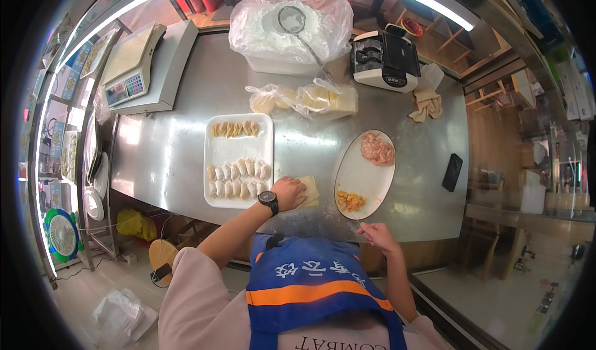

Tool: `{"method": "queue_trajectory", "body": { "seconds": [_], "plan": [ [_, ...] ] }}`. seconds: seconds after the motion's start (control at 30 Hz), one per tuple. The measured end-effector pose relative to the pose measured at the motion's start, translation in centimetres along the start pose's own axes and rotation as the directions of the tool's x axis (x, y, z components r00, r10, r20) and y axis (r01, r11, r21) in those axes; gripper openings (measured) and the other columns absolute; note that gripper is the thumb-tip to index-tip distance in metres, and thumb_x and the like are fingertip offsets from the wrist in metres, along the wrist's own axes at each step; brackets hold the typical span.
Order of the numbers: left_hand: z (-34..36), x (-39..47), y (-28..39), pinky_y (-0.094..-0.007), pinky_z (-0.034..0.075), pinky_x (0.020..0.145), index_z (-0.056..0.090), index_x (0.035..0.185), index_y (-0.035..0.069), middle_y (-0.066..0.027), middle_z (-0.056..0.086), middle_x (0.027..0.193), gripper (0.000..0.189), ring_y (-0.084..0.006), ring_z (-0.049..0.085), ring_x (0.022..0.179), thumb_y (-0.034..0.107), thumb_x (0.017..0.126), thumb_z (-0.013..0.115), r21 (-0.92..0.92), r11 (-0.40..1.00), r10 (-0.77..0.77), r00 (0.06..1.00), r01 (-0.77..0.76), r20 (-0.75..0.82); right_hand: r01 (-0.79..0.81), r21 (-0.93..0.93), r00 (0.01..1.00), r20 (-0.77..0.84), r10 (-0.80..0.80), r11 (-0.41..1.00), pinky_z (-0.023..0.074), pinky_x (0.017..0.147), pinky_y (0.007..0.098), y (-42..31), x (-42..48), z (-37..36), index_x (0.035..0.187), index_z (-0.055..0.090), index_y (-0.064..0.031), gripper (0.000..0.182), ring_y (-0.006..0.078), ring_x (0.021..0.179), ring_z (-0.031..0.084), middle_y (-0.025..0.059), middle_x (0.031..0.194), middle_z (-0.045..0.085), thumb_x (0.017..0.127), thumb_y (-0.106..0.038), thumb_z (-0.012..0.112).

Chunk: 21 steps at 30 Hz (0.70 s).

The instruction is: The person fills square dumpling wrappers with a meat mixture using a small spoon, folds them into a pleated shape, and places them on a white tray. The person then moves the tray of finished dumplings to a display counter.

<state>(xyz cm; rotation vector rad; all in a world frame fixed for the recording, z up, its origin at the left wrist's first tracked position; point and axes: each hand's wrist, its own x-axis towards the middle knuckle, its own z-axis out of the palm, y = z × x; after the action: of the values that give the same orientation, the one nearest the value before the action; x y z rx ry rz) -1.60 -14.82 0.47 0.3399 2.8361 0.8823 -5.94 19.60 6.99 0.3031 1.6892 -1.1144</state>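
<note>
My left hand (289, 193), with a black watch at its wrist, rests on a small stack of square yellowish dough wrappers (309, 191); whether its fingers grip one cannot be told. My right hand (378, 236) holds a thin utensil (355, 218) whose end reaches the orange-yellow chopped filling (351, 201) at the near end of an oval white plate (344, 170). Pink minced meat (377, 148) lies at the plate's far end. Left of the wrappers, a white tray (239, 150) carries floured, folded dumplings (235, 190) in two near rows and yellower ones (235, 128) in a far row.
Bagged yellow dough wrappers (326, 99) lie beyond the tray. Behind them stands a plastic-lined tub of flour (251, 24) with a strainer (292, 20). A scale (126, 89) is far left, a banknote counter (386, 61) far right. A cloth (426, 104) and a phone (452, 172) lie right.
</note>
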Motion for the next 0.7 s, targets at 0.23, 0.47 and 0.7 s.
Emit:
{"method": "queue_trajectory", "body": {
  "seconds": [0.23, 0.47, 0.7],
  "plan": [
    [3.0, 0.9, 1.9, -0.0432, 0.049, 0.07, 0.061, 0.077, 0.007, -0.0136, 0.061, 0.082, 0.018, -0.0325, 0.06, 0.08, 0.024, 0.08, 0.056, 0.162, 0.978, -0.152, 0.979, 0.13, 0.135, 0.088, -0.098, 0.996, 0.002, -0.089, 0.991, 0.0326, 0.044, 0.0226, 2.0, 0.1, -1.9, 0.08, 0.067, 0.0002, 0.039, 0.0062, 0.048, 0.041, -0.0026, 0.058, 0.049, 0.089, -0.036, 0.057],
    [1.7, 1.3, 1.6, -0.0383, 0.048, 0.058, 0.064, 0.064, 0.004, -0.0136, 0.062, 0.062, 0.02, -0.0285, 0.061, 0.059, 0.019, 0.074, 0.055, -0.246, 0.905, -0.367, 0.93, 0.347, -0.038, 0.151, -0.182, 0.985, -0.054, -0.163, 0.972, 0.0372, 0.048, 0.025, 5.6, 2.2, -1.3, 0.079, 0.069, 0.0003, 0.042, 0.0083, 0.052, 0.046, 0.0001, 0.054, 0.051, 0.088, -0.039, 0.057],
    [2.2, -1.2, 3.2, -0.0344, 0.05, 0.084, 0.053, 0.115, 0.002, -0.0094, 0.062, 0.109, 0.037, -0.0219, 0.061, 0.099, 0.012, 0.08, 0.052, -0.922, -0.388, -0.505, 0.837, -0.001, 0.211, 0.245, -0.497, 0.852, -0.299, -0.43, 0.832, 0.0484, 0.066, 0.041, 3.4, 7.9, 1.9, 0.076, 0.066, 0.0051, 0.046, 0.0356, 0.068, 0.063, 0.0245, 0.071, 0.063, 0.088, -0.037, 0.052]
  ]
}}
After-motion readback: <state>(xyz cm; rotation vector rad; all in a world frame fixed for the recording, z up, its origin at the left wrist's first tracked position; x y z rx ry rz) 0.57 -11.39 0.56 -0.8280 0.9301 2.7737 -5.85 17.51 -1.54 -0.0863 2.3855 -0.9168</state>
